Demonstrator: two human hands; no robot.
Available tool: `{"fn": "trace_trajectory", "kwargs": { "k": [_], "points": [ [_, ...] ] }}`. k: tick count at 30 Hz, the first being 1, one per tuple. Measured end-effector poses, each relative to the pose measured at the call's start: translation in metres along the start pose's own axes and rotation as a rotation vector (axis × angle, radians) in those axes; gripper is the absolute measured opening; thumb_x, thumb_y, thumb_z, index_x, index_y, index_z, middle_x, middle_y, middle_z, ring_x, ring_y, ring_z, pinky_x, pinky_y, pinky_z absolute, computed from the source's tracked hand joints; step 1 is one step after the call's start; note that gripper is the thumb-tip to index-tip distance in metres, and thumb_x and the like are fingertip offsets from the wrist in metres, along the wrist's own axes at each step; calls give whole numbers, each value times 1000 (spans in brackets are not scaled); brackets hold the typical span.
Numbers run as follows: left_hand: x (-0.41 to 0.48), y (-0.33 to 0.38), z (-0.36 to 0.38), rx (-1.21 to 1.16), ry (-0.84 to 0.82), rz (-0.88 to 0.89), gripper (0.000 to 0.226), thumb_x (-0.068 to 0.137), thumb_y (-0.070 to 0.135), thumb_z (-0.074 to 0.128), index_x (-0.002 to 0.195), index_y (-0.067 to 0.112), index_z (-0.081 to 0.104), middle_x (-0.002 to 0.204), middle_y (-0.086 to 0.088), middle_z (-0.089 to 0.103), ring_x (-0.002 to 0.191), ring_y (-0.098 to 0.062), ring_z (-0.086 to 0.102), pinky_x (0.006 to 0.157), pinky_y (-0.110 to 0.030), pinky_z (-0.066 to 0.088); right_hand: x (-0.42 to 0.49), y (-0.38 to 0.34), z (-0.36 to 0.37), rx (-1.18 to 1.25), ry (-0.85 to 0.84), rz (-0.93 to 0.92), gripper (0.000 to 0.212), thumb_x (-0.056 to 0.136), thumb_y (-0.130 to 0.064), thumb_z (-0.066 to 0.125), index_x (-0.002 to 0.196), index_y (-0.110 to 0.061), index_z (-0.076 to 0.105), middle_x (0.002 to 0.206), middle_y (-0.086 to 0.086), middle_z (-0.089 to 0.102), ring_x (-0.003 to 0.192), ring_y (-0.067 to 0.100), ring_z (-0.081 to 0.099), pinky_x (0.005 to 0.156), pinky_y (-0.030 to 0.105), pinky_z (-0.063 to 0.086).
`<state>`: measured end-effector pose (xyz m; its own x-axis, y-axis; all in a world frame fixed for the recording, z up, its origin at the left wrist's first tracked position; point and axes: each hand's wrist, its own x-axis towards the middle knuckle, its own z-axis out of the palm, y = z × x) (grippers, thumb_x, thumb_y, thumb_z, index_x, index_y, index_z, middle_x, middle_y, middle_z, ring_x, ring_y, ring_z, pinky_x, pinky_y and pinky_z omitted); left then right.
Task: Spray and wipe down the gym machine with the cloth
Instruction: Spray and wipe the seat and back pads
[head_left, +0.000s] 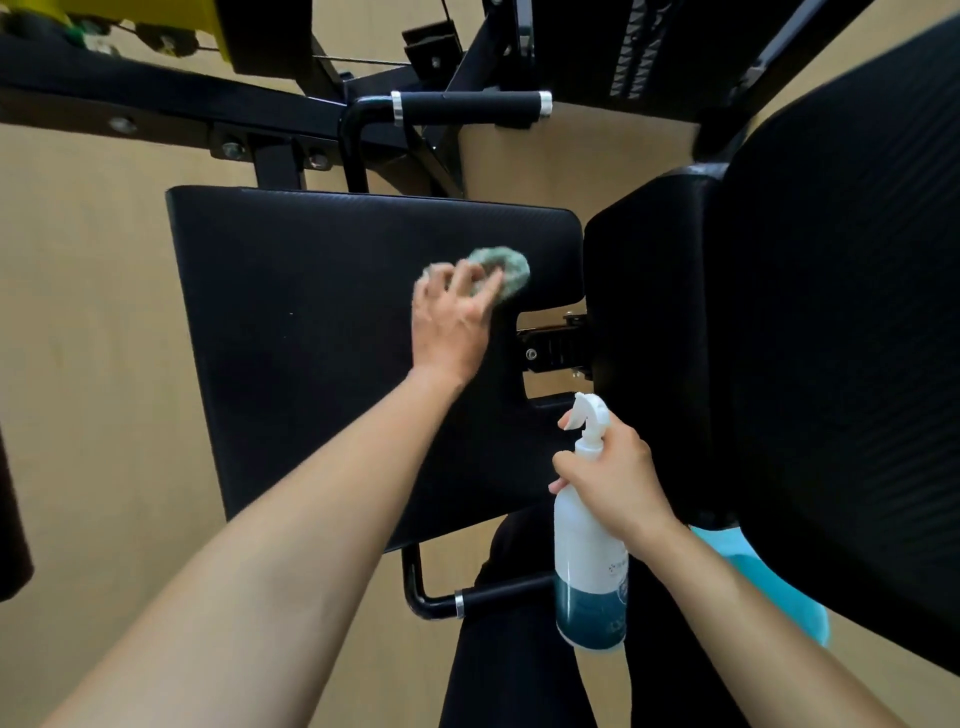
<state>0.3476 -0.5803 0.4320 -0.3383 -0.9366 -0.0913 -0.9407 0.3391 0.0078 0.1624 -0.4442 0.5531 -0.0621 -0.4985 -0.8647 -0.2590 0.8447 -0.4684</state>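
Observation:
The gym machine's black padded seat (311, 322) fills the middle of the view. My left hand (452, 322) presses a bunched grey-green cloth (506, 267) flat against the seat's right part; both are motion-blurred. My right hand (613, 478) grips the neck of a white spray bottle (589, 551) with dark blue liquid in its lower part. The bottle hangs upright below the seat's right edge, its nozzle pointing left. A large black back pad (831, 312) rises at the right.
A black foam handle (467, 106) with chrome ends juts out beyond the seat, and a second handle (498, 595) sits at its near side. Black frame bars (156, 98) and a yellow part (218, 26) cross the top. The floor (88, 364) is tan.

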Motion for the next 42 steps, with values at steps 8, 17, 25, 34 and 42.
{"fn": "trace_trajectory", "kwargs": {
  "k": [8,17,25,34,42],
  "points": [
    [-91,6,13,-91,-26,429,43,90,12,71,132,19,67,123,-6,63,100,-29,58,88,-42,49,-9,0,-6,56,-3,-35,31,87,-7,65,100,-34,58,80,18,72,68,11,77,75,32,56],
    [86,-6,-1,130,34,124,42,95,17,61,137,15,62,117,-12,61,101,-34,58,78,-42,49,2,-5,-12,37,14,-26,34,87,-9,64,107,-37,59,82,10,73,74,11,77,81,38,61],
    [61,51,18,-48,-112,460,47,89,12,69,136,19,64,137,-9,57,103,-31,56,80,-41,50,4,-10,-10,40,37,-36,35,85,-8,65,103,-38,59,71,7,74,73,12,75,80,36,60],
    [98,18,5,61,-66,610,42,90,21,58,131,23,66,117,-7,63,99,-30,59,76,-38,47,1,-6,-2,46,12,-24,36,84,-14,65,104,-42,57,68,3,69,90,23,74,86,46,62],
    [95,-7,-16,17,-18,94,37,93,7,62,129,12,66,125,-15,58,102,-35,54,80,-42,51,-7,-3,-6,-6,8,-24,40,85,-13,63,100,-49,54,69,0,74,94,22,72,88,43,60]
  ]
}}
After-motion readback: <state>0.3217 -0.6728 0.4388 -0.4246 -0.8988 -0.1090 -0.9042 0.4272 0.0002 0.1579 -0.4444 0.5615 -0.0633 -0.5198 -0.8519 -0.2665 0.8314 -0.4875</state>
